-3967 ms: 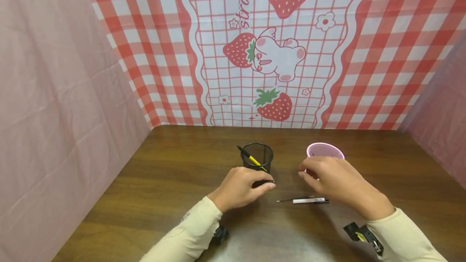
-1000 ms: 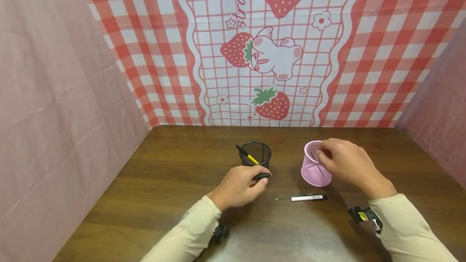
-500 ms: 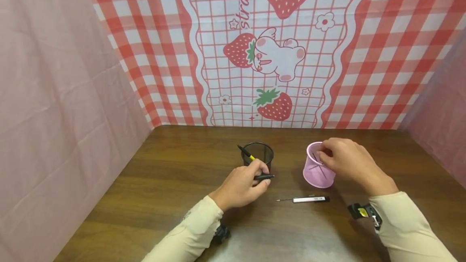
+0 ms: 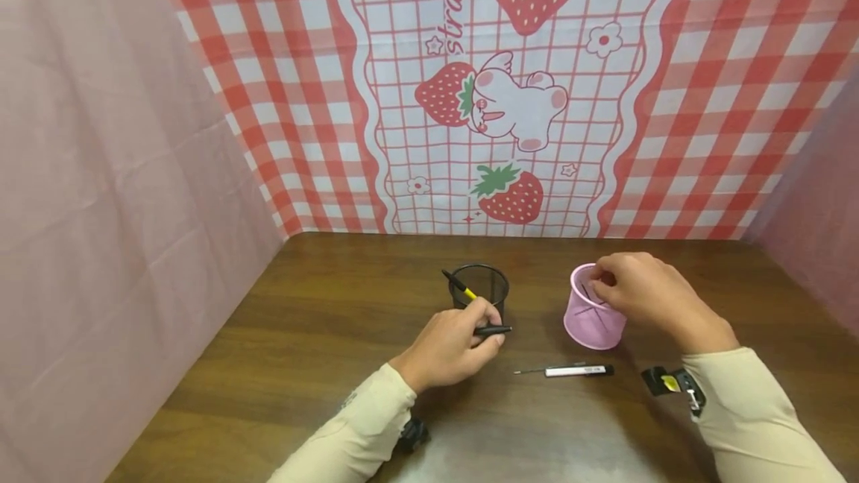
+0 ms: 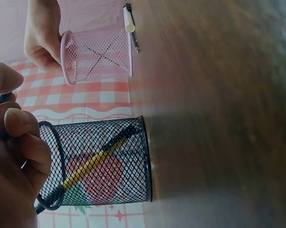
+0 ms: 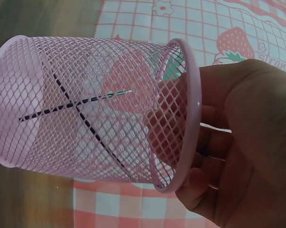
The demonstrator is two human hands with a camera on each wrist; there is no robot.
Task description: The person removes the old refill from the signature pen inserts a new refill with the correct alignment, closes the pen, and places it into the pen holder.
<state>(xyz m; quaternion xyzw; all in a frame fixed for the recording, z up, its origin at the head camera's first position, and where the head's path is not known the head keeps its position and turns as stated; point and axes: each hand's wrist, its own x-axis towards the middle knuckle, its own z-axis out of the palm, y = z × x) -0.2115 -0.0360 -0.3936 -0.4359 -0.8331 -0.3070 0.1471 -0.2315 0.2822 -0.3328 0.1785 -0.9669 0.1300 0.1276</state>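
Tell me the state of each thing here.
Black cup, upright.
Yellow pen, leaning in the black cup.
Pink cup, upright.
Two dark sticks, crossed inside the pink cup.
White pen, lying on the table.
Black pen, held in the left hand.
Right hand, fingers in the pink cup; grip unclear.

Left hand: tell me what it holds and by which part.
The left hand holds a black pen-like piece, gripped behind its exposed end; the other end is hidden in the hand.
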